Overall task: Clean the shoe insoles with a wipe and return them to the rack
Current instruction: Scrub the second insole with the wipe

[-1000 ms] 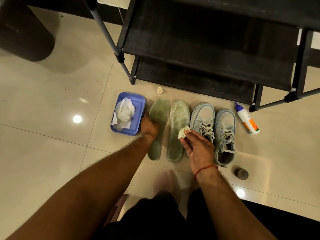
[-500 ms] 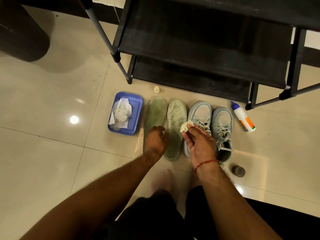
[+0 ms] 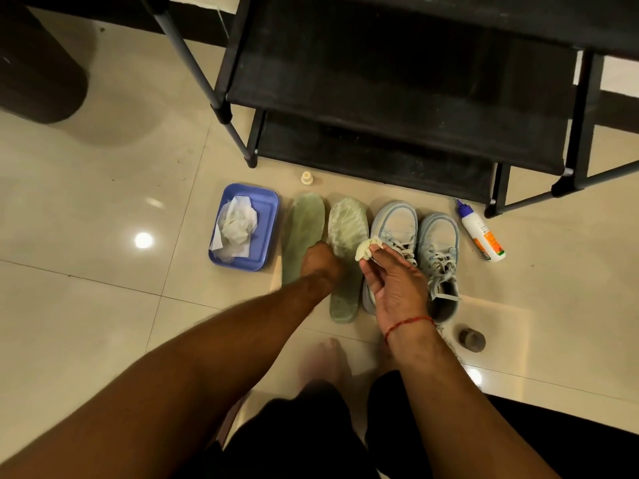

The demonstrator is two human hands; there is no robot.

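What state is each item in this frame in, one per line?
Left insole: flat on floor, left hand on it, grip unclear.
Right insole: flat on floor alongside.
Wipe: balled, pinched by right hand.
Tray: holds crumpled wipes.
Shoes: upright, laced, side by side.
Bottle: lying on its side.

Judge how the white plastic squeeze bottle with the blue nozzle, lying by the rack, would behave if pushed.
The white plastic squeeze bottle lies on its side on glossy floor tiles, so it would probably slide. Its round body suggests rolling sideways; the tapered nozzle may curve that roll.
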